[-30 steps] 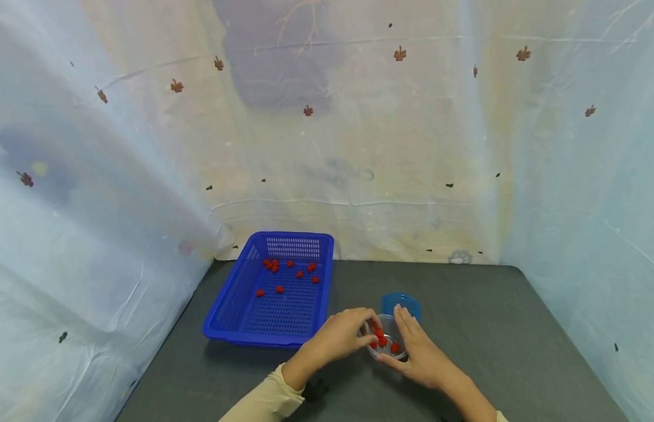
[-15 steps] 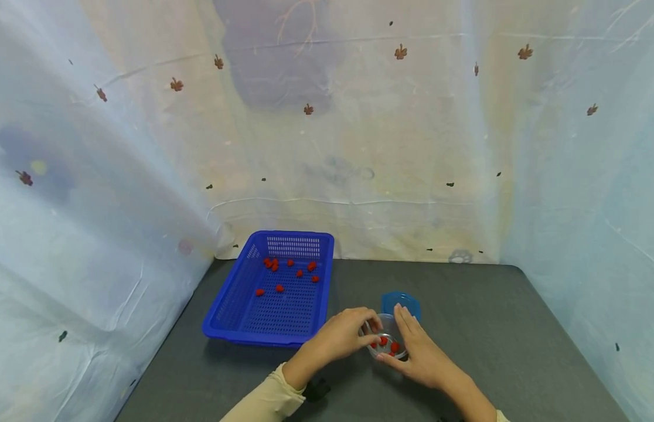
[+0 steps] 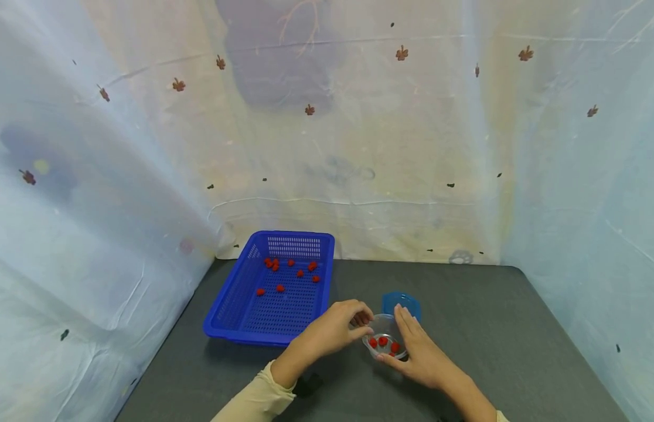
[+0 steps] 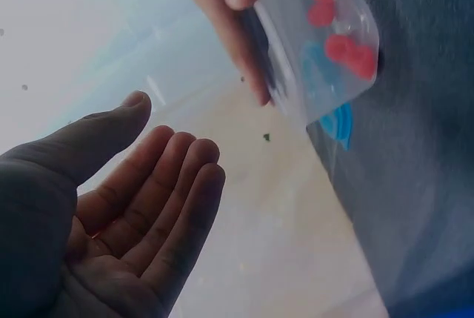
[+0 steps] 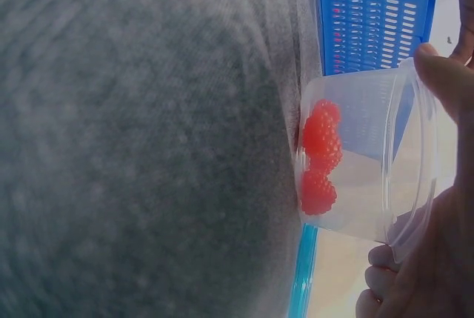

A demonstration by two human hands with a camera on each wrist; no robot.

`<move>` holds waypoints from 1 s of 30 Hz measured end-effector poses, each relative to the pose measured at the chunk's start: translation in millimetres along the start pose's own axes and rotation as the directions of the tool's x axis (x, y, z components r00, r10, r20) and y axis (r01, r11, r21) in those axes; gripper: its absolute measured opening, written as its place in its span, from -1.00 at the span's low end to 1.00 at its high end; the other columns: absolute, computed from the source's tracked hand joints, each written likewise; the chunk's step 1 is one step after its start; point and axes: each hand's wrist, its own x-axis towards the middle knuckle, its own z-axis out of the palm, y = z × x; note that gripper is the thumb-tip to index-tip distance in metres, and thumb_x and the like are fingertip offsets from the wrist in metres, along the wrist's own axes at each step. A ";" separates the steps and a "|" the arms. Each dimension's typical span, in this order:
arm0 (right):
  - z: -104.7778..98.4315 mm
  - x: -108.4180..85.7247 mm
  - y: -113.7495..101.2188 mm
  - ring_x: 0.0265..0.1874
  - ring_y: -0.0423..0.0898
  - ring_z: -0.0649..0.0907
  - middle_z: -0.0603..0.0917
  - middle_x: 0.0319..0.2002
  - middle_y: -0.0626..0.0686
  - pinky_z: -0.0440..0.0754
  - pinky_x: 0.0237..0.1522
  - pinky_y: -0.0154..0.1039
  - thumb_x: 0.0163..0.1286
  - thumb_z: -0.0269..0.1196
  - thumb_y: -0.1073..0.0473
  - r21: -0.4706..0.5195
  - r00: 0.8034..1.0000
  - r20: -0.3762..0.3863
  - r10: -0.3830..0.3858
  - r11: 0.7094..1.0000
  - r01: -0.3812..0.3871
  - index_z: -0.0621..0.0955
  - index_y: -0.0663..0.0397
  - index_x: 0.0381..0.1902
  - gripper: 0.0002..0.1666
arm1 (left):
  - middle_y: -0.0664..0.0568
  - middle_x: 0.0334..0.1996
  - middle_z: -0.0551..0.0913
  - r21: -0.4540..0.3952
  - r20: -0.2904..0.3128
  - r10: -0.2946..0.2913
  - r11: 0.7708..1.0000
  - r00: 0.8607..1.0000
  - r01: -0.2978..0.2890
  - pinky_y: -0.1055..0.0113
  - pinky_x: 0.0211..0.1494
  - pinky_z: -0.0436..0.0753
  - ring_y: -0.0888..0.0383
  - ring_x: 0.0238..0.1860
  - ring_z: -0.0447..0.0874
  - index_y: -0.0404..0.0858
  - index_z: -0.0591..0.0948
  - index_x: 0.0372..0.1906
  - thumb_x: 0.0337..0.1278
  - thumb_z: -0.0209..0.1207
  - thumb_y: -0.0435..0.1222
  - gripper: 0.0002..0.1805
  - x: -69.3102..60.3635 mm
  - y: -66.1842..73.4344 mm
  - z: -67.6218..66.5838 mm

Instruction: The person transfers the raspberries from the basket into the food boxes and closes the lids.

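A clear round container (image 3: 386, 321) stands on the grey table with several red berries (image 3: 382, 340) on its bottom. In the right wrist view the berries (image 5: 322, 138) look like raspberries behind the container's wall (image 5: 359, 192). My right hand (image 3: 423, 356) grips the rim, thumb at the near side and fingers across the right side. My left hand (image 3: 332, 331) hovers just left of the container, apart from it. In the left wrist view this hand (image 4: 137, 214) has its fingers loosely bent, with nothing visible held between thumb and fingertips.
A blue perforated basket (image 3: 213, 328) with several red berries (image 3: 280, 288) stands to the left. Directly behind the container lies a blue lid (image 3: 392, 300) on the grey table (image 3: 464, 305). A patterned curtain (image 3: 358, 223) hangs around the back and sides.
My left hand has drawn back leftward from over the container. Berries seen near its fingertips a second ago now lie lower in the container. My right hand has stayed in place.
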 end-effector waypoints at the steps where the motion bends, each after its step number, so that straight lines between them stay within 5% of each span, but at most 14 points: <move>1: -0.2 0.0 -0.3 0.70 0.33 -0.03 -0.12 0.74 0.26 0.16 0.54 0.46 0.39 0.23 -0.60 0.003 1.000 -0.001 0.001 1.000 -0.001 -0.10 0.21 0.75 0.44 | 0.14 -0.12 0.75 0.004 -0.007 -0.001 1.000 1.000 0.001 0.48 0.02 0.69 0.41 -0.13 0.66 -0.19 0.73 0.04 0.41 0.41 -0.25 -0.79 -0.8 -0.7 -2.5; 30: 0.1 -1.1 0.7 0.70 0.34 -0.01 -0.11 0.75 0.24 0.15 0.56 0.42 0.39 0.24 -0.60 0.004 1.000 -0.012 0.003 1.000 -0.003 -0.09 0.19 0.76 0.43 | -0.01 0.02 0.75 0.012 -0.149 -0.099 0.995 0.984 0.101 0.04 0.18 0.73 0.04 0.05 0.74 -0.19 0.70 0.15 0.46 0.36 -0.26 -0.74 -18.0 -14.1 -81.6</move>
